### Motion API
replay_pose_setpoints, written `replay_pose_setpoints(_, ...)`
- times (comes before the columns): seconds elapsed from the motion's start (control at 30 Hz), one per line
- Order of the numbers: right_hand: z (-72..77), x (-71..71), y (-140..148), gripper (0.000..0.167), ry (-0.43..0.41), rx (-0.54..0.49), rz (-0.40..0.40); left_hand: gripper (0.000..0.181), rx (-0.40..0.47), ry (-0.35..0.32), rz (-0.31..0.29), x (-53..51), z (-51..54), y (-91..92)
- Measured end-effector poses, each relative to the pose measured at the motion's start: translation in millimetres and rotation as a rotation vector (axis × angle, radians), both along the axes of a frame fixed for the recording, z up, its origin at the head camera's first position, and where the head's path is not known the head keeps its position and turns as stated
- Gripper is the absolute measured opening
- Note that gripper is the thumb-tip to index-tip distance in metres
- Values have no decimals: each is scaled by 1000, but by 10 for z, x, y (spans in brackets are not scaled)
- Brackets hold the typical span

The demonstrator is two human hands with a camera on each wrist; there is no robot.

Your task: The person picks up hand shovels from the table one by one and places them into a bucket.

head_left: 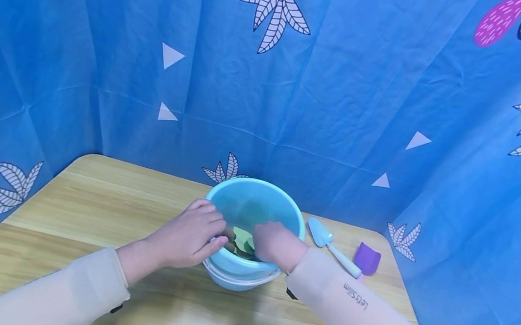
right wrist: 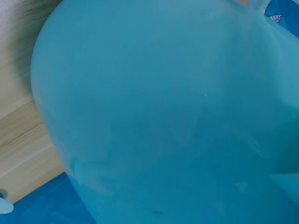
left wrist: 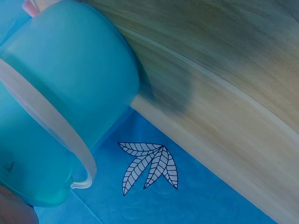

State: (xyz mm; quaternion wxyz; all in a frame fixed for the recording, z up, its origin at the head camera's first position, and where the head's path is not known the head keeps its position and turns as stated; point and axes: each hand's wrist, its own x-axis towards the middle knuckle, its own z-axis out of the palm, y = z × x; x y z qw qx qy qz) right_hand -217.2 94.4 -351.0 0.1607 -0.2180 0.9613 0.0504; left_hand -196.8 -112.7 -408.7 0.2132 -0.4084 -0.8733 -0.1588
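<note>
A light blue toy bucket (head_left: 257, 187) stands on the table, its pale handle (left wrist: 56, 123) hanging down outside the wall. My left hand (head_left: 189, 233) grips the bucket's left rim, fingers bent over the edge and thumb near the front. My right hand (head_left: 274, 241) reaches down inside from the right; its fingertips are hidden. Between the hands lie flat green pieces (head_left: 242, 235) and brownish pieces (head_left: 230, 234), only partly visible in the bucket. In the right wrist view the bucket wall (right wrist: 140, 93) fills most of the picture.
A pale blue toy trowel (head_left: 322, 233) lies right of the bucket on the wooden table (head_left: 108, 201). Beside it are a purple piece (head_left: 367, 259) and a bit of something pink (head_left: 361, 278). A blue patterned curtain (head_left: 269, 102) encloses the table's back and sides.
</note>
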Motion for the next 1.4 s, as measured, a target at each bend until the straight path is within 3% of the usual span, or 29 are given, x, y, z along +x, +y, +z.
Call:
replay_pose_setpoints(0.53, -44, -34, -3, 21, -15, -28, -28, 28, 3, -3, -3, 3, 20, 15)
replay_pose_setpoints(0.87, -32, -51, -20, 25, -49, -29, -126, 27, 2, 5, -7, -2, 23, 20)
replay_pose_setpoints(1.4, 44, -84, -12, 27, -26, -15, -111, 25, 4, -10, 0, 2, 3, 1)
